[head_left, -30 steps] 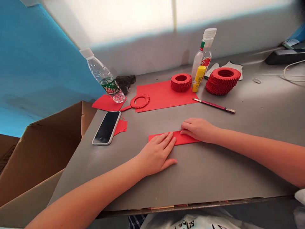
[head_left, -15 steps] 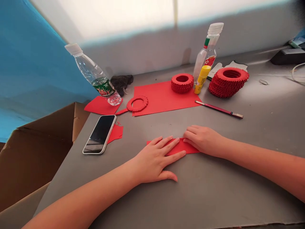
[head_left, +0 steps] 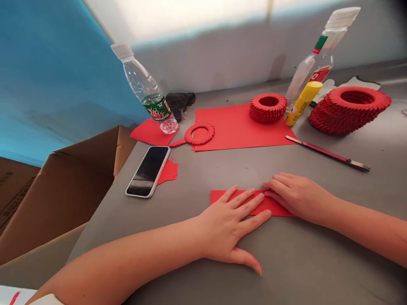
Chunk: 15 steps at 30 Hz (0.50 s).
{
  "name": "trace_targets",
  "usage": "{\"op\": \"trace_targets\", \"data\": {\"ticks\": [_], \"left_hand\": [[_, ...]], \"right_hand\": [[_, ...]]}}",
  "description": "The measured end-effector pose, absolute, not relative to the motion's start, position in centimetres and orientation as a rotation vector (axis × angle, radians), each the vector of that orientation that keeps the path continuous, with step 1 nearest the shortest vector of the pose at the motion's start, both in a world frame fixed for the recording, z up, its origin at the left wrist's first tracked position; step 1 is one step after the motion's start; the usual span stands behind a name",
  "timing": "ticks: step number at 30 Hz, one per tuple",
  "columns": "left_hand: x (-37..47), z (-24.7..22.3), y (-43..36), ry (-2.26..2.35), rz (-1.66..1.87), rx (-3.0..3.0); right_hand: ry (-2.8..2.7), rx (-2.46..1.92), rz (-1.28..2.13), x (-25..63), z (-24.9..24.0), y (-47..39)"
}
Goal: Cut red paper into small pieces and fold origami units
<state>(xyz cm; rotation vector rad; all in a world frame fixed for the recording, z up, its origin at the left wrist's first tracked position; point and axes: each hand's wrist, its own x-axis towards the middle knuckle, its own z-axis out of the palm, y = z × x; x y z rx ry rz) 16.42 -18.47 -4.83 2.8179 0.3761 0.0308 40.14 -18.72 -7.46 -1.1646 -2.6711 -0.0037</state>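
Partly, splayed left hand and curled right hand, grip unclear, hide red paper.

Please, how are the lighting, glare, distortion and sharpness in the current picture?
Head view: bright light washes out the upper wall, with grey shade below; head view: the phone shows a pale reflection near its lower end; head view: the right-side bottle leans and looks stretched, likely lens distortion; head view: left hand, right hand and red strip look fairly sharp.
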Motion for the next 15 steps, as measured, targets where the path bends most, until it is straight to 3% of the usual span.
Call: {"op": "trace_targets", "data": {"ticks": [15], "left_hand": [[16.21, -5.41, -18.52, 0.443, 0.069, 2.780]], "right_hand": [[-2.652, -1.129, -0.057, 39.88, -7.36, -18.20]]}}
